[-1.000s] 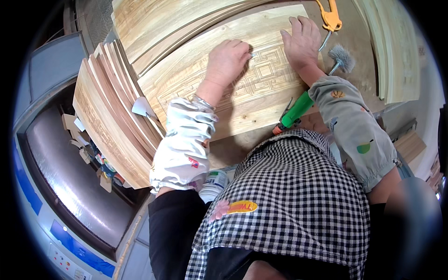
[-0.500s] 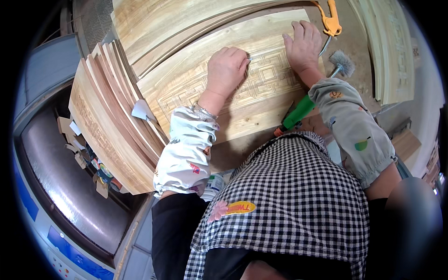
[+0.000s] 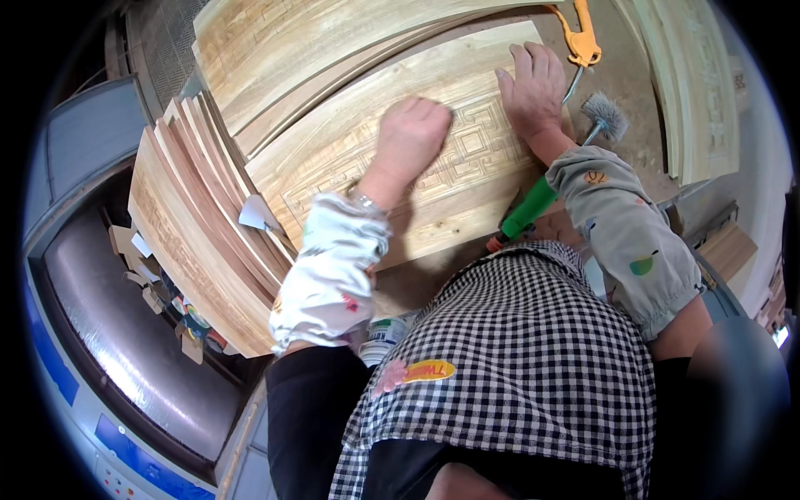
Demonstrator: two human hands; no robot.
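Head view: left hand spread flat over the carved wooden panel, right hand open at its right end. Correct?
Not quite. The head view shows the left hand curled, not spread flat; it is over the carved wooden panel, with the right hand open at the panel's right end.

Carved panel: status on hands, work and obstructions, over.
Left hand curled over carved panel, can't tell if holding anything. Right hand open at panel's right end. Left hand hides some carving; green tool by near right corner.

Two hands (image 3: 412, 140) (image 3: 534, 96) over one carved panel (image 3: 473, 142), two sleeve covers (image 3: 329, 271) (image 3: 629, 225), one apron (image 3: 517, 358), one brush head (image 3: 607, 117) and one orange-handled tool (image 3: 585, 46).
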